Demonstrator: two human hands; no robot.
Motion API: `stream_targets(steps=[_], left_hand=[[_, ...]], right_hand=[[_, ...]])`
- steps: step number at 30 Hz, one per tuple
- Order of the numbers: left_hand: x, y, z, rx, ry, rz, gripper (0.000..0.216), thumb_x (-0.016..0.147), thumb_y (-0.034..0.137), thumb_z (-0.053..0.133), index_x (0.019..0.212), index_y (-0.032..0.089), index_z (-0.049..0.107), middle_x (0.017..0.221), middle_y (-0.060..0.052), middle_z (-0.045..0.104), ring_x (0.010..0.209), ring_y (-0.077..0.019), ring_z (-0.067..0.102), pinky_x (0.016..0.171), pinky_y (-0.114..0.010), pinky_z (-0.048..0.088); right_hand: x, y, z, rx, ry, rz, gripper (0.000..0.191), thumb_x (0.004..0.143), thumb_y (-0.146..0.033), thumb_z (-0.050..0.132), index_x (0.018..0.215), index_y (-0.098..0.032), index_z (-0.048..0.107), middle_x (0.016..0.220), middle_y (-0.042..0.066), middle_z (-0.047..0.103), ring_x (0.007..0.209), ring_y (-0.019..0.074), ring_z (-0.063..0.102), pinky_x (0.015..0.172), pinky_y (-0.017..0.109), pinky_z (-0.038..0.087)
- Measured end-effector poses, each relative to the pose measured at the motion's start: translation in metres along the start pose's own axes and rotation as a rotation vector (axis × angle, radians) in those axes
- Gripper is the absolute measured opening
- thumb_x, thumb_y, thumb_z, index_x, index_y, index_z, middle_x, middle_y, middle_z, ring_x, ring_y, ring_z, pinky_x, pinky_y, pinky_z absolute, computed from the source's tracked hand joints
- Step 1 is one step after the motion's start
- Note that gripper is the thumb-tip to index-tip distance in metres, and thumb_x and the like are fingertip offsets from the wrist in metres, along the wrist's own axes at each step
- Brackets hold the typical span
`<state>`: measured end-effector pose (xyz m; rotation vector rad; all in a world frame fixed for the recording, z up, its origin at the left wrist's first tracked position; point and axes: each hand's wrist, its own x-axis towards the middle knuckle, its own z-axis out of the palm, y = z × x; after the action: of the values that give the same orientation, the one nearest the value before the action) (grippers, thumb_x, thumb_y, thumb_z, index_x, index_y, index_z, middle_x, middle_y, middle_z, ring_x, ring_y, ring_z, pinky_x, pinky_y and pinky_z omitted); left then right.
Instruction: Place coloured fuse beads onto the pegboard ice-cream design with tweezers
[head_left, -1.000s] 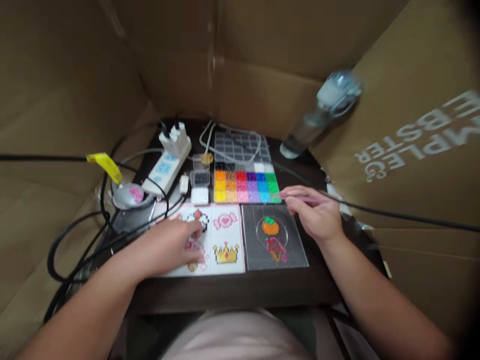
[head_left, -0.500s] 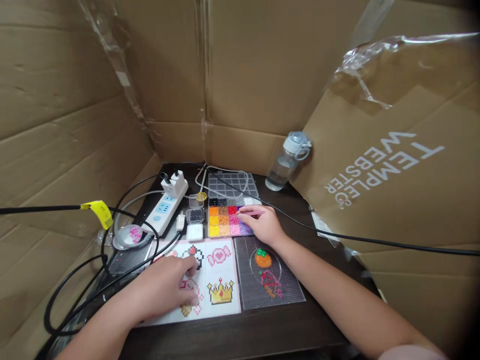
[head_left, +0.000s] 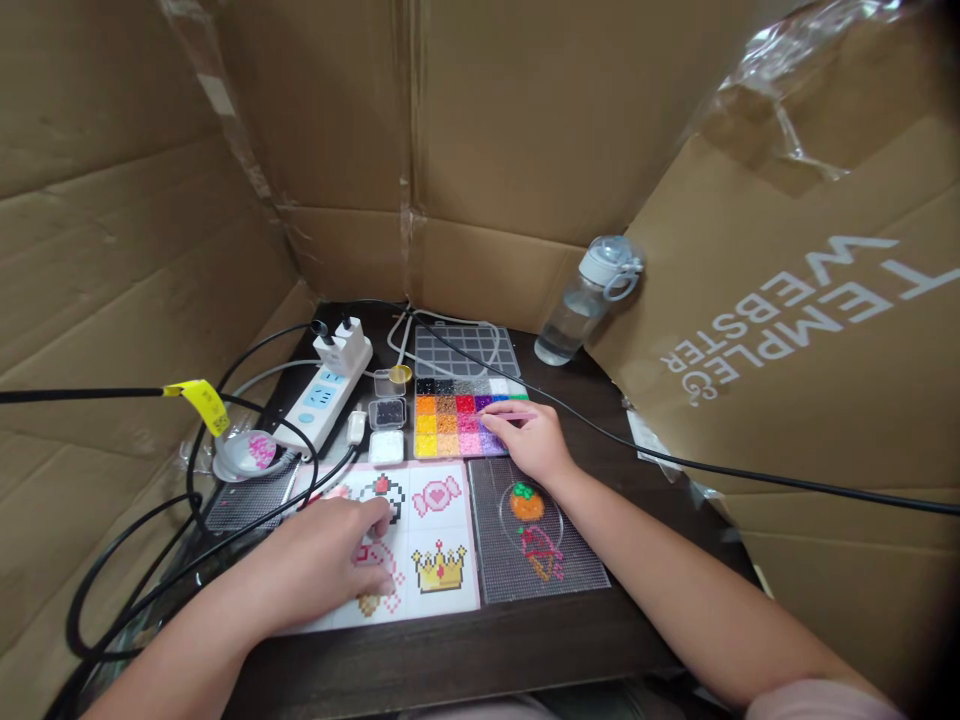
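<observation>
- Fingers (head_left: 375, 520) of your left hand (head_left: 322, 565) lie spread and flat on the pattern sheet (head_left: 439, 540), pressing it to the table (head_left: 465, 655); they grip nothing.
- Your right hand (head_left: 534, 440) pinches a thin pink tool (head_left: 504, 418), fingers together on it, its tip over the pink and purple compartments of the bead tray (head_left: 450, 420).
- Just right of the sheet lies the clear pegboard (head_left: 536, 530), carrying an orange bead figure (head_left: 526, 502) and a red one below it.
- Left of the tray stand small bead boxes (head_left: 388, 428) and a power strip (head_left: 324, 395).
- Farthest back, a water bottle (head_left: 581, 300) stands against the cardboard wall (head_left: 487, 150).
</observation>
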<state>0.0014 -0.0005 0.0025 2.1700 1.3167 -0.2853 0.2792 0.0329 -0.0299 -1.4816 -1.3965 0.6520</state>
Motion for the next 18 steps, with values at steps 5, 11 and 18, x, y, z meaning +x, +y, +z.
stream_targets(steps=[5, 11, 18], left_hand=[[-0.0005, 0.0011, -0.0013, 0.009, 0.0, 0.013, 0.029, 0.069, 0.049, 0.067, 0.089, 0.03, 0.061, 0.085, 0.0, 0.067, 0.086, -0.0236, 0.059, 0.064, -0.029, 0.031], [-0.0007, 0.0011, -0.0017, 0.013, 0.0, 0.001, 0.029, 0.068, 0.048, 0.068, 0.09, 0.03, 0.062, 0.086, -0.001, 0.067, 0.086, -0.0239, 0.06, 0.064, -0.029, 0.032], [0.0006, 0.001, -0.0013, 0.019, -0.003, 0.009, 0.03, 0.069, 0.049, 0.067, 0.09, 0.03, 0.062, 0.086, -0.001, 0.067, 0.083, -0.0236, 0.06, 0.064, -0.029, 0.032]], right_hand=[[0.0009, 0.0019, 0.0011, 0.023, 0.015, 0.005, 0.008, 0.071, -0.027, 0.072, 0.074, -0.02, 0.076, 0.078, 0.005, 0.078, 0.071, 0.0208, 0.073, 0.072, 0.032, 0.058], [0.0014, 0.0007, 0.0008, 0.02, -0.008, 0.002, 0.007, 0.071, -0.026, 0.072, 0.073, -0.021, 0.076, 0.079, 0.005, 0.078, 0.073, 0.0207, 0.073, 0.072, 0.032, 0.059], [0.0016, 0.0002, 0.0022, 0.02, -0.008, 0.019, 0.008, 0.07, -0.026, 0.071, 0.073, -0.02, 0.076, 0.077, 0.005, 0.078, 0.072, 0.0207, 0.073, 0.07, 0.031, 0.059]])
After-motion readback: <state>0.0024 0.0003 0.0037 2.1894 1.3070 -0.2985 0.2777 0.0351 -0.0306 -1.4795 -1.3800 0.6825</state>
